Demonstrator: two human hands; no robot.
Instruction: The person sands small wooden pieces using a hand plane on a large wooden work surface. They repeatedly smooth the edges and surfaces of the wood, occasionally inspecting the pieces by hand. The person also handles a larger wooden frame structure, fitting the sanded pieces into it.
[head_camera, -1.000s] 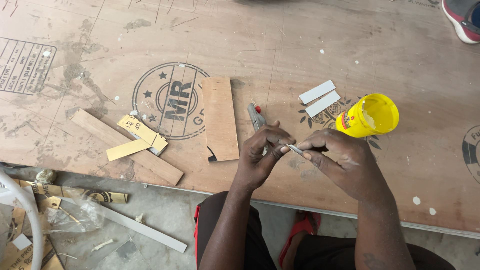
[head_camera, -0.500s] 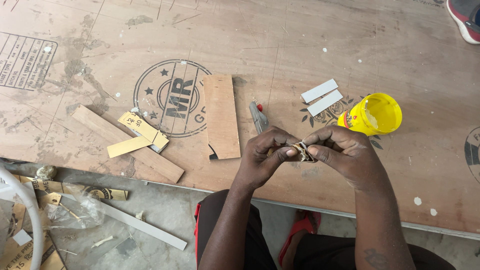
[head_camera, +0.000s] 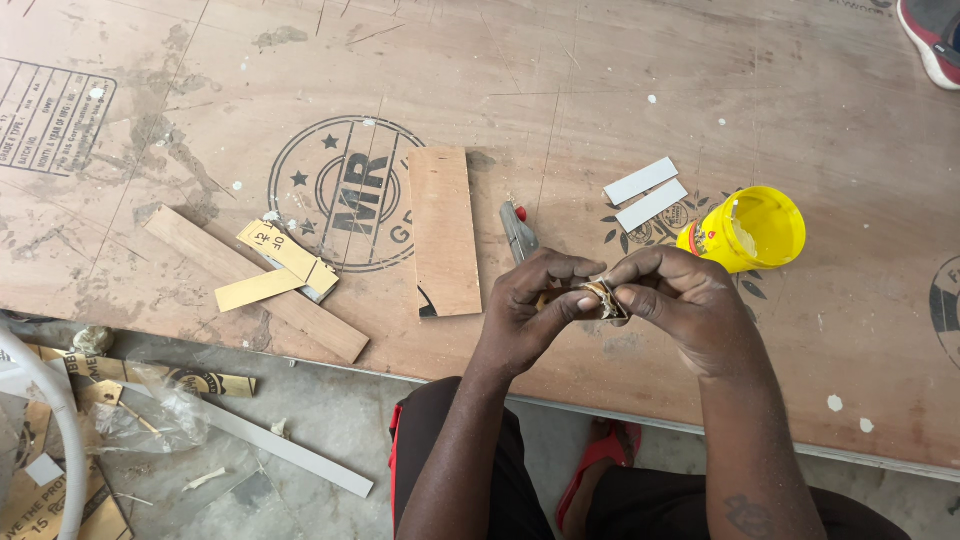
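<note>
Both hands together low over a broad plywood sheet (head_camera: 640, 60), its face reddish-brown, scuffed, dusted with pale spots and printed with dark round stamps. Left hand (head_camera: 525, 305) and right hand (head_camera: 680, 305) pinching from either side a small crumpled strip (head_camera: 603, 297), tan and greyish, thin, folded on itself, held just above the sheet's near edge; material hard to make out, most of it hidden behind the fingertips. Just behind the left hand, a grey utility knife (head_camera: 518, 232) with a red button, flat on the sheet, its near end covered by the knuckles. Beside the right hand, a squat yellow plastic tub (head_camera: 752, 228), open, with pale paste smeared on its inner wall. Near the tub, two slim white rectangular strips (head_camera: 645, 194), smooth, lying side by side. Left of the knife, a flat rectangular wood offcut (head_camera: 443, 228) with a dark chipped corner; further left, a long wooden slat (head_camera: 255, 282) under yellowish laminate scraps (head_camera: 285, 252). Below the sheet's edge, a rough concrete floor (head_camera: 330, 420) with a long white strip (head_camera: 270, 443), crinkled clear plastic and card scraps. At the top right corner, a shoe (head_camera: 935, 35), cut off by the frame.
</note>
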